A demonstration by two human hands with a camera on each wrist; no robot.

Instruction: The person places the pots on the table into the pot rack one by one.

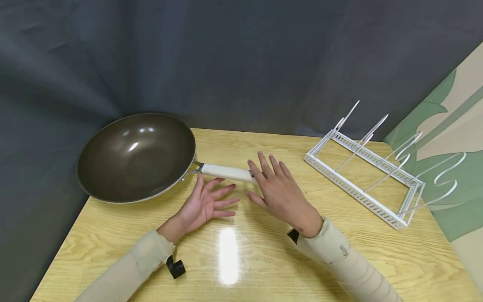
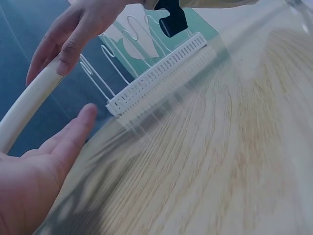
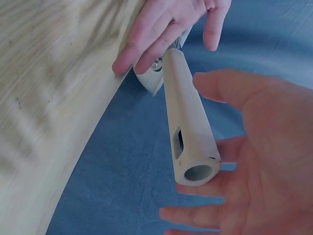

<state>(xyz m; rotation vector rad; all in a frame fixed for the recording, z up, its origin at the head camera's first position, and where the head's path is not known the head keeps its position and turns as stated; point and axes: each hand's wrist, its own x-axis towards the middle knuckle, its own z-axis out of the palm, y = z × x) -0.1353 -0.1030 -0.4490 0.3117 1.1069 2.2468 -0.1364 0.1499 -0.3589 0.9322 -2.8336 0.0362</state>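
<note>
A wide, deep frying pan [image 1: 136, 161] with a dark brown inside stands at the left of the table, its white handle [image 1: 226, 172] pointing right. My left hand [image 1: 205, 205] lies just under the root of the handle, palm up, fingers spread. At the handle's far end is my right hand [image 1: 279, 191], its fingers extended and its fingertips right at the tip. In the right wrist view the handle [image 3: 190, 107] shows a hollow end and a side slot, with the right fingers behind it and the thumb beside it.
A white wire rack [image 1: 351, 191] with slotted rails and several upright loops stands at the right of the wooden table [image 1: 188, 260]. Dark cloth [image 1: 241, 63] hangs behind and to the left. A panel with green leaf shapes [image 1: 453, 180] borders the right side.
</note>
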